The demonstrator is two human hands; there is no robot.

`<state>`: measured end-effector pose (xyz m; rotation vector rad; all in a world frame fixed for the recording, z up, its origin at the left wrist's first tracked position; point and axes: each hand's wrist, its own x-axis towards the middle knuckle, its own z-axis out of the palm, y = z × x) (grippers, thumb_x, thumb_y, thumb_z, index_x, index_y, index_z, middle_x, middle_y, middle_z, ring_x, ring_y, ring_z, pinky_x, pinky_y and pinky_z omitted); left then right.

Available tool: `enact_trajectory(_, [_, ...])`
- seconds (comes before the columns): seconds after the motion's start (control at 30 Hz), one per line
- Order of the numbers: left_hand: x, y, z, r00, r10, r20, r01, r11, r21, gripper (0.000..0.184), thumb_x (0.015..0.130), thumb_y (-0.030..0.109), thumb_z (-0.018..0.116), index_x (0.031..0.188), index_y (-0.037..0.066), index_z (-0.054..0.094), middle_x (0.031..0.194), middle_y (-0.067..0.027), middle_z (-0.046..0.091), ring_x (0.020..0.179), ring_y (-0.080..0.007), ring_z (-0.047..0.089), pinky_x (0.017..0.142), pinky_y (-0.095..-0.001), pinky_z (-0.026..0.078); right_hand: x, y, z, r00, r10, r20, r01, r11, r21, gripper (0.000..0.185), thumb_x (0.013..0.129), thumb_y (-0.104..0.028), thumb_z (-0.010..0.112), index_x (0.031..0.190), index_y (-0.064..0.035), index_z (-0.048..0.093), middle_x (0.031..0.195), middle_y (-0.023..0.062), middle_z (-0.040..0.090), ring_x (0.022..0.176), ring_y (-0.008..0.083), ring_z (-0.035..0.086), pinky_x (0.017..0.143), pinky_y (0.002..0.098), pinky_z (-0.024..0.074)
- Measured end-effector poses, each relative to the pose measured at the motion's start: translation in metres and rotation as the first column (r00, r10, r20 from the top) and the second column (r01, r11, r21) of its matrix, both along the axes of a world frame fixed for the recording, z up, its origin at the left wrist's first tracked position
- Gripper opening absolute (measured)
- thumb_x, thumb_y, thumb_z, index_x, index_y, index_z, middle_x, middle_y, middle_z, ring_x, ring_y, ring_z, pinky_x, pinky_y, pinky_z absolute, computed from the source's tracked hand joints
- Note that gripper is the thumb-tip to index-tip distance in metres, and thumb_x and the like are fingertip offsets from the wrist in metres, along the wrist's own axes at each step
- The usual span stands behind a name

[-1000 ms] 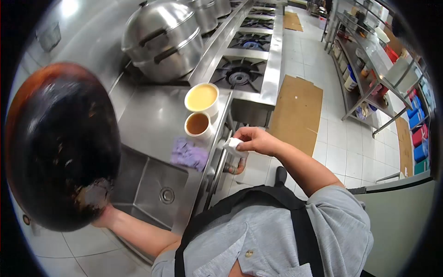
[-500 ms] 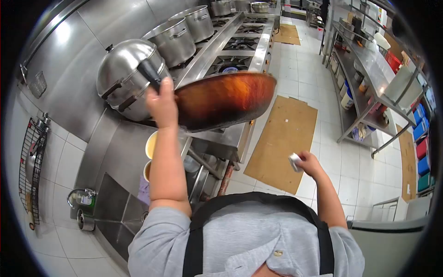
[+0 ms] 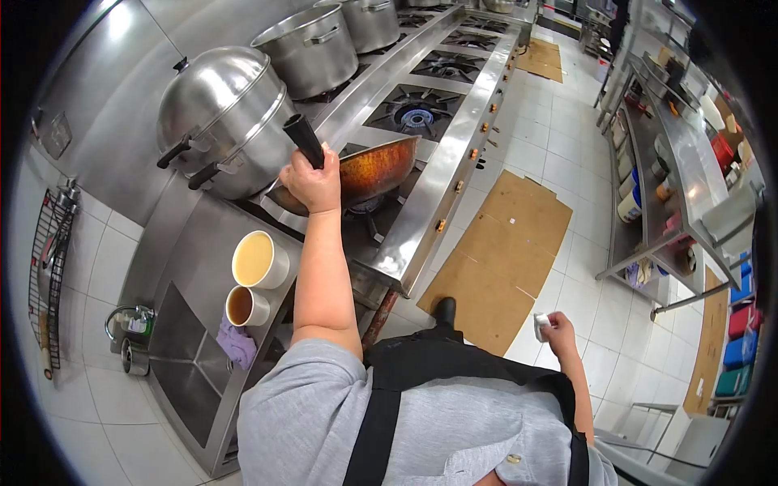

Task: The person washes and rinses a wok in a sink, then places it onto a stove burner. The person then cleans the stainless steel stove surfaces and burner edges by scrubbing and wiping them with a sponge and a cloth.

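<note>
My left hand (image 3: pixel 314 180) is closed around the black handle of a frying pan (image 3: pixel 379 170). Burnt orange and dark brown stains cover the pan's side. It is tilted over the nearest burner of the stove; whether its rim touches the grate I cannot tell. Off to my right side, my right hand (image 3: pixel 559 334) pinches a small white wad (image 3: pixel 540 327), which looks like folded paper or cloth. Just left of my left forearm, a tub of yellowish liquid (image 3: pixel 256 261) and a smaller cup of brown liquid (image 3: pixel 247 306) stand on the steel counter.
A blue flame burns on the second burner (image 3: pixel 416 119). A domed steel pot (image 3: pixel 223 121) and large stockpots (image 3: pixel 306 53) line the wall. A purple cloth (image 3: pixel 236 343) lies by the sink (image 3: pixel 188 368). Cardboard (image 3: pixel 502 259) covers the floor; a steel shelf table (image 3: pixel 677 154) stands right.
My left hand has lowered the pan from up in front of me to over the nearest burner. The view has shifted, showing the tubs and my boot. My right hand still holds the white wad.
</note>
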<state>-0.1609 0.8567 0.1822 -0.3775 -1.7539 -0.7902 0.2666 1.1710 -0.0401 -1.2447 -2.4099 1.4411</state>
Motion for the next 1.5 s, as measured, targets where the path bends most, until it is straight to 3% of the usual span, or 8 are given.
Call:
enact_trajectory(0.33, [-0.024, 0.004, -0.011, 0.985, -0.053, 0.162, 0.003, 0.956, 0.295, 0.02, 0.067, 0.016, 0.068, 0.072, 0.005, 0.052, 0.059, -0.009, 0.054, 0.06, -0.0321, 0.05, 0.061, -0.0411, 0.038, -0.182, 0.081, 0.049, 0.915, 0.402, -0.034, -0.389, 0.902, 0.189, 0.019, 0.071, -0.005, 0.062, 0.089, -0.0018, 0.058, 0.078, 0.0065, 0.06, 0.071, 0.0153, 0.058, 0.065, 0.0286, 0.0471])
enact_trajectory(0.43, [-0.02, 0.0, -0.04, 0.991, -0.019, 0.13, 0.008, 0.996, 0.091, 0.018, 0.067, 0.013, 0.067, 0.073, 0.006, 0.052, 0.061, -0.0093, 0.055, 0.055, -0.0318, 0.051, 0.059, -0.0415, 0.039, -0.228, 0.099, 0.059, 0.844, 0.526, 0.102, -0.535, 0.817, 0.213, 0.018, 0.07, -0.006, 0.063, 0.087, -0.0019, 0.058, 0.079, 0.0071, 0.06, 0.071, 0.0158, 0.057, 0.065, 0.0291, 0.0467])
enact_trajectory(0.53, [0.032, 0.012, -0.076, 0.79, -0.422, 0.445, 0.31, 0.901, 0.305, 0.019, 0.067, 0.007, 0.069, 0.075, 0.007, 0.051, 0.064, -0.005, 0.054, 0.064, -0.0228, 0.052, 0.062, -0.0347, 0.039, -0.263, 0.117, 0.054, 0.847, 0.526, 0.074, -0.526, 0.813, 0.25, 0.017, 0.07, -0.006, 0.061, 0.087, -0.0021, 0.058, 0.079, 0.007, 0.06, 0.071, 0.0149, 0.057, 0.065, 0.0288, 0.0464])
enact_trajectory(0.6, [0.049, 0.006, -0.102, 0.859, -0.238, 0.454, 0.304, 0.949, -0.078, 0.022, 0.066, 0.009, 0.071, 0.075, 0.01, 0.052, 0.069, -0.0019, 0.054, 0.073, -0.0213, 0.054, 0.076, -0.0358, 0.038, -0.277, 0.122, 0.057, 0.871, 0.492, 0.016, -0.476, 0.833, 0.282, 0.017, 0.07, -0.005, 0.061, 0.087, -0.0024, 0.059, 0.08, 0.0068, 0.06, 0.071, 0.0141, 0.057, 0.066, 0.0287, 0.0462])
enact_trajectory(0.93, [0.096, 0.022, -0.138, 0.714, -0.031, 0.7, -0.263, 0.914, 0.309, 0.056, 0.065, 0.015, 0.079, 0.109, 0.006, 0.045, 0.106, -0.0107, 0.046, 0.103, -0.0233, 0.046, 0.089, -0.0365, 0.04, -0.434, 0.128, 0.101, 0.736, 0.565, -0.374, -0.586, 0.807, 0.065, 0.03, 0.082, -0.01, 0.057, 0.11, 0.0016, 0.057, 0.097, 0.01, 0.062, 0.09, 0.0168, 0.058, 0.08, 0.0289, 0.045])
enact_trajectory(1.0, [0.11, 0.034, -0.118, 0.733, -0.524, 0.434, -0.141, 0.507, 0.85, 0.042, 0.077, 0.011, 0.071, 0.11, 0.004, 0.045, 0.101, -0.0057, 0.054, 0.09, -0.0132, 0.052, 0.082, -0.0283, 0.044, -0.469, 0.105, 0.127, 0.614, 0.637, -0.466, -0.698, 0.714, 0.056, 0.032, 0.082, -0.008, 0.056, 0.112, 0.0026, 0.055, 0.102, 0.0098, 0.061, 0.094, 0.0167, 0.057, 0.083, 0.0284, 0.044])
enact_trajectory(1.27, [0.1, 0.043, -0.122, 0.786, -0.301, 0.541, -0.347, 0.509, 0.788, 0.04, 0.077, 0.008, 0.071, 0.109, 0.006, 0.047, 0.101, -0.0061, 0.059, 0.09, -0.012, 0.054, 0.082, -0.0258, 0.044, -0.519, -0.046, 0.183, -0.013, 0.944, -0.329, -0.95, 0.091, 0.299, 0.026, 0.078, -0.009, 0.063, 0.103, -0.0014, 0.061, 0.086, 0.0077, 0.065, 0.078, 0.0125, 0.059, 0.071, 0.0261, 0.0473])
enact_trajectory(1.5, [0.075, 0.038, -0.143, 0.937, -0.318, 0.147, -0.016, 0.378, 0.926, 0.029, 0.071, -0.011, 0.056, 0.09, 0.006, 0.044, 0.089, -0.0089, 0.06, 0.086, -0.0168, 0.056, 0.084, -0.031, 0.044, -0.516, -0.137, 0.096, -0.433, 0.888, 0.157, -0.869, -0.457, 0.188, 0.024, 0.068, -0.014, 0.063, 0.09, -0.0067, 0.065, 0.09, 0.0189, 0.064, 0.085, 0.0339, 0.061, 0.076, 0.0395, 0.0477])
